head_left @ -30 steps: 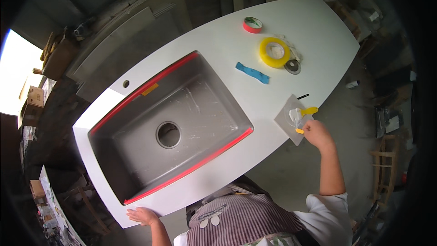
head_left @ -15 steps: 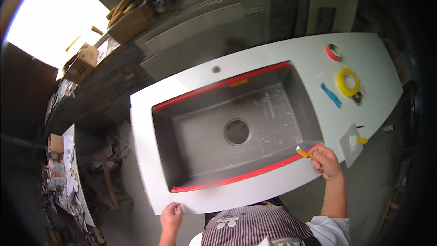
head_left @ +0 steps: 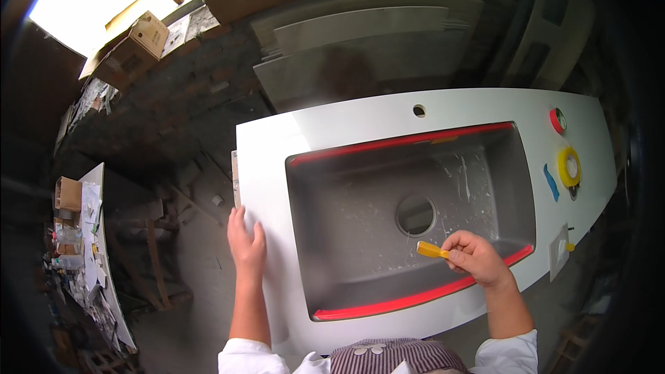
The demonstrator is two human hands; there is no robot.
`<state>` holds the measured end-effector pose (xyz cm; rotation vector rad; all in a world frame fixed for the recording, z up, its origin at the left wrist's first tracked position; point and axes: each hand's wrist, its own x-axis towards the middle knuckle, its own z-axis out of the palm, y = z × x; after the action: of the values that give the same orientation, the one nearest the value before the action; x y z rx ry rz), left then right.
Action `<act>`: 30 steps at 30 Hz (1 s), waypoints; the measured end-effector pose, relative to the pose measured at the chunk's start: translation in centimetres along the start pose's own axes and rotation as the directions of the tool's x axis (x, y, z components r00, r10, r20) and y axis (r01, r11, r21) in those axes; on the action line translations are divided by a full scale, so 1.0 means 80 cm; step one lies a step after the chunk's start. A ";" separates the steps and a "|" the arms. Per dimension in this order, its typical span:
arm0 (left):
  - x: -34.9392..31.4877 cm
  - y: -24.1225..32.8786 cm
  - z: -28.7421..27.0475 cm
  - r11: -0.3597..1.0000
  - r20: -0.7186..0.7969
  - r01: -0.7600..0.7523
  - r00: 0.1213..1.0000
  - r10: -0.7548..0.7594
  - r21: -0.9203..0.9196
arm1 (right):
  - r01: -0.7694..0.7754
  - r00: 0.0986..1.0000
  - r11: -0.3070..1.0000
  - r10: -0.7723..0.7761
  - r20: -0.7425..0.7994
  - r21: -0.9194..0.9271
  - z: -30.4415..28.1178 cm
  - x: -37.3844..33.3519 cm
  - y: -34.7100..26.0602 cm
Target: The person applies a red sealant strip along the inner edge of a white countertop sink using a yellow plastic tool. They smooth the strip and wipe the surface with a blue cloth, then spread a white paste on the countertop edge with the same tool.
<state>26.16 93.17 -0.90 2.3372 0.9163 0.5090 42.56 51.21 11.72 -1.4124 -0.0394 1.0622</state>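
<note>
In my right hand point(head_left: 478, 257) is a small yellow scraper point(head_left: 432, 250), pinched at its narrow end. Its wide end points left over the basin of a grey sink point(head_left: 360, 235), just below the round drain hole point(head_left: 415, 215). The sink sits in a white countertop point(head_left: 267, 228). Red tape point(head_left: 388, 305) runs along the sink's near edge, and more red tape point(head_left: 402, 143) lines the far edge. At the countertop's left edge, my left hand point(head_left: 247, 244) has its fingers stretched out and holds nothing; whether it touches the edge I cannot tell.
On the countertop's right lie a red tape roll point(head_left: 557, 120), a yellow tape roll point(head_left: 569, 167) and a blue strip point(head_left: 551, 182). A pale board point(head_left: 558, 253) overhangs the right front edge. A cluttered bench point(head_left: 90, 235) stands left; slabs point(head_left: 360, 41) lean behind.
My left hand has gone from the front left corner to the left edge, its fingers opening out. My right hand has carried the scraper from the near right edge over the basin. The view has shifted.
</note>
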 end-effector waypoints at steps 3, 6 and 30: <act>0.043 0.022 0.036 0.999 0.025 0.042 0.999 -0.042 0.000 | 0.093 0.996 0.993 -0.091 0.022 -0.068 0.003 0.024 -0.009; 0.066 0.044 0.057 0.986 0.016 0.148 0.989 -0.149 0.074 | 0.121 0.992 0.989 -0.117 0.052 -0.090 0.007 0.053 -0.016; 0.072 0.050 0.064 0.972 -0.086 0.009 0.996 0.011 0.234 | 0.473 0.842 0.507 -0.500 0.201 -0.721 0.078 0.220 -0.063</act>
<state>34.85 92.94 -1.48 2.5432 1.0658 0.5311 51.74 67.72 7.51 -1.9962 -0.9190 0.5194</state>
